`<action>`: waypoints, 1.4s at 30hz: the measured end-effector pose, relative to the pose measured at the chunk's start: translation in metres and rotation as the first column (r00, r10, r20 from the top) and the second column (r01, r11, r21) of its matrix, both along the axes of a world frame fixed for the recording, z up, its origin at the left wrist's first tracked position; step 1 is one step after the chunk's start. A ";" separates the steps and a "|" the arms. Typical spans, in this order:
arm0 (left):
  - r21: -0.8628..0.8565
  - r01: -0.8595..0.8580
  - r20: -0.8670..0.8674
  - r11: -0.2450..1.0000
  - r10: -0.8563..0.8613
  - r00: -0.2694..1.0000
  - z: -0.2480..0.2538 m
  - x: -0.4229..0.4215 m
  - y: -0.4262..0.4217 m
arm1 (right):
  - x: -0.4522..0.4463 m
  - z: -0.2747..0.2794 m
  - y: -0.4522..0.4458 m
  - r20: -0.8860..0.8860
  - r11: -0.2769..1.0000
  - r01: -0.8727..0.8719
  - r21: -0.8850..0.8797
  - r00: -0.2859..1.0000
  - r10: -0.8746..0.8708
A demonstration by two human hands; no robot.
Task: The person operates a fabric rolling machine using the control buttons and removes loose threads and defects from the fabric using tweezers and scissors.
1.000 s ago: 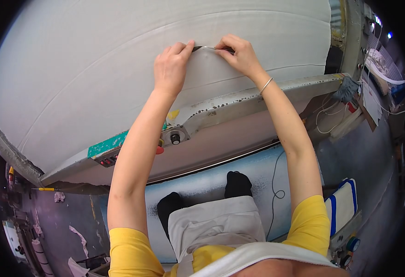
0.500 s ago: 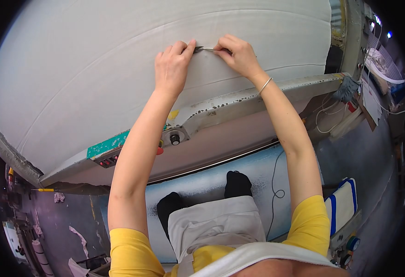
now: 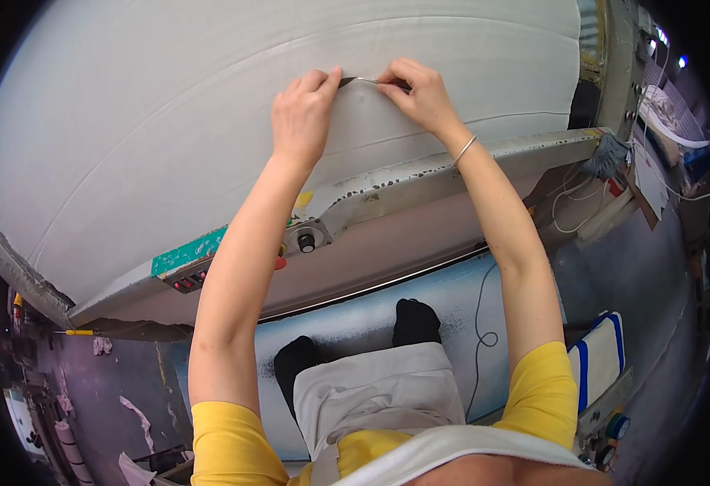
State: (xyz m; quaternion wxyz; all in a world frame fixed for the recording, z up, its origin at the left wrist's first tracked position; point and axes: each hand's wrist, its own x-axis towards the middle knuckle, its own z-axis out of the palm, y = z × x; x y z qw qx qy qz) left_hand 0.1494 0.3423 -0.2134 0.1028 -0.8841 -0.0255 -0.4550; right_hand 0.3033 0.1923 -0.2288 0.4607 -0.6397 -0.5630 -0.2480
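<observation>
White fabric (image 3: pixel 185 97) covers the broad surface in front of me, with long curved creases across it. My left hand (image 3: pixel 303 109) rests over the fabric, its fingers closed on a small dark tool (image 3: pixel 346 81), whose tip shows past the thumb. To its right, my right hand (image 3: pixel 414 91) pinches a thin metal tool (image 3: pixel 367 79) with a dark end partly hidden in the palm. The tips of the two tools meet or nearly meet between my hands, just above the fabric; the exact contact is too small to tell.
A worn metal rail (image 3: pixel 395 185) runs along the near edge, with a black knob (image 3: pixel 306 242) and a switch panel (image 3: pixel 186 279). A grey cloth (image 3: pixel 606 155) hangs at the rail's right end. Below lies a blue-white mat (image 3: pixel 355 321) with a thin cable (image 3: pixel 479 348).
Both hands stay in almost the same place over the fabric. The tools between the fingers have shifted and tilted slightly.
</observation>
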 end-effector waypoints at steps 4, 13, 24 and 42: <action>-0.157 0.051 0.022 0.986 -0.048 0.999 -0.001 -0.010 0.004 | -0.007 0.002 0.000 0.055 0.996 0.087 -0.026 0.995 -0.086; -0.041 0.062 -0.045 0.997 -0.064 0.997 -0.001 -0.017 0.010 | 0.005 -0.002 0.002 -0.031 1.000 -0.022 -0.002 0.999 0.022; 0.004 0.003 -0.032 1.000 -0.003 0.999 -0.006 -0.004 0.006 | 0.001 -0.001 -0.001 0.063 0.998 0.031 -0.056 0.998 -0.028; 0.144 -0.123 -0.071 0.982 0.135 0.988 -0.003 0.003 -0.002 | 0.004 -0.001 -0.001 0.038 0.999 -0.017 -0.051 0.999 0.019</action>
